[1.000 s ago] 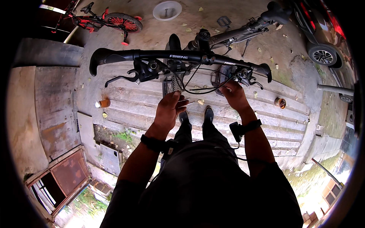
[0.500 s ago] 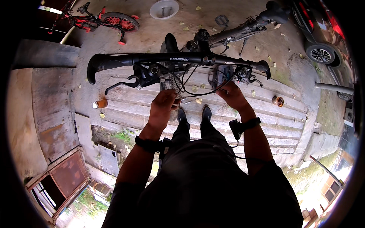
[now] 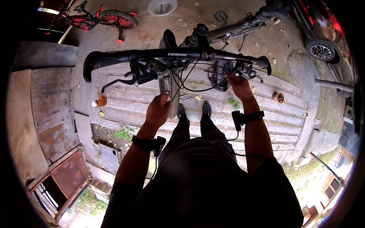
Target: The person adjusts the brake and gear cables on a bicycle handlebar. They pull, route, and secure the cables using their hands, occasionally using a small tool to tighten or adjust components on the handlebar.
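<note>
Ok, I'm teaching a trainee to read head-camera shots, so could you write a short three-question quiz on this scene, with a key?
1. Which hand is nearer the tyre beneath the handlebar: A) left, or B) right?
2. True or false: from where the person stands, the basin is beyond the handlebar.
3. What colour are the spokes at upper left?

Key: 1. A, the left hand. 2. True. 3. Red.

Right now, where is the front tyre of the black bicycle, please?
In the head view, the front tyre shows mostly below the black handlebar, just left of the middle, with the left hand close on its left side.
</note>
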A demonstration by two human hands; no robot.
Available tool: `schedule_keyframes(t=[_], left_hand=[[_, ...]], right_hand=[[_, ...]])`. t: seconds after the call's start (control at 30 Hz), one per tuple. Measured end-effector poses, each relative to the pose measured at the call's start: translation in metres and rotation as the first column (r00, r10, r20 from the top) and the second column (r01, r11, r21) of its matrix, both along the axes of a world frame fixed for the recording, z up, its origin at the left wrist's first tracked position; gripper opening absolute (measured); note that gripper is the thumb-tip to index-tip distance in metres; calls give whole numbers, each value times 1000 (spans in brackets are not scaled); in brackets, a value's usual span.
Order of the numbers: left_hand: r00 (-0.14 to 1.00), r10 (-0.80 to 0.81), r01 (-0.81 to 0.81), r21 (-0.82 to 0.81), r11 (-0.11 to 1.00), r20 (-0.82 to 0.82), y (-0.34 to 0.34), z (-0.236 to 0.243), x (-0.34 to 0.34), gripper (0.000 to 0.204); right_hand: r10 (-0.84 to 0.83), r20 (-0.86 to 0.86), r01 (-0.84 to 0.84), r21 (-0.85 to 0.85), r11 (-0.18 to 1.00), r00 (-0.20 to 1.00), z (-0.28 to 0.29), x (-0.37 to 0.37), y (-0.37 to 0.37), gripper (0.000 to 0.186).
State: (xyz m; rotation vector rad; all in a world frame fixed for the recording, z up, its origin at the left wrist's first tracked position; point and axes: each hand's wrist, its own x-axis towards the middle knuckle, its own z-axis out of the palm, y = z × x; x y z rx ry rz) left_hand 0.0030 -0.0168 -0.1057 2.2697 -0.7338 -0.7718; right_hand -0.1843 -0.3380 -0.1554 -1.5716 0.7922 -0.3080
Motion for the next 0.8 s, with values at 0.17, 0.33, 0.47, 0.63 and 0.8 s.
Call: schedule_keyframes(t=[0.17, 0.33, 0.47, 0.63, 0.8], left_hand=[[985, 11, 23, 192, 981, -173, 17, -7, -15, 30], [852, 83, -48, 81, 996, -516, 14, 17, -29, 27], [745, 34, -32, 16, 999, -666, 7, 55, -27, 29], [592, -56, 35, -44, 998, -804, 10, 78, -19, 43], [554, -153, 144, -87, 986, -818, 23, 95, -14, 62]], right_hand=[[-47, -44, 47, 11, 999, 998, -13, 0, -1, 18], [-58, 63, 53, 75, 996, 996, -8, -2, 2, 18], [-27, 60, 24, 43, 999, 998, -4, 0, 4, 19], [14, -9, -13, 13, 1000, 1000, 4, 3, 5, 21], [-31, 81, 20, 133, 991, 996, 2, 7, 10, 22]])
